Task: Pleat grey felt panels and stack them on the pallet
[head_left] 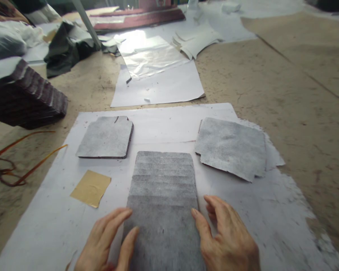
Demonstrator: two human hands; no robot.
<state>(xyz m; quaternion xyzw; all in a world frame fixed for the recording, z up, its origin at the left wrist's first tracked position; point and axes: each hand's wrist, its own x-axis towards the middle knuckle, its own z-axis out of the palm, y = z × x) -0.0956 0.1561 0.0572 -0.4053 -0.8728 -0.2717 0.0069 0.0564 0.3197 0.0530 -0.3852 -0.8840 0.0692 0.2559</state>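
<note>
A long grey fabric-like panel (164, 188) with several cross creases lies lengthwise in front of me on white paper. At its left edge rests my left hand (107, 237), thumb and fingers apart, the thumb over the panel. My right hand (226, 233) is at the opposite edge, its thumb tip on the panel's border and its fingers spread off to the side. Neither hand grips anything. Beyond, to the left, sits a small stack of grey rectangular pieces (104, 137). Grey pieces with notched corners (231, 146) lie to the right.
White paper (243, 210) covers the near table. A tan square (92, 188) and eyeglasses (14, 169) lie left, below a tall dark stack (25, 94). Farther back are a clear plastic sheet (152, 56), pale offcuts (197, 41) and a slanted grey post (87, 24).
</note>
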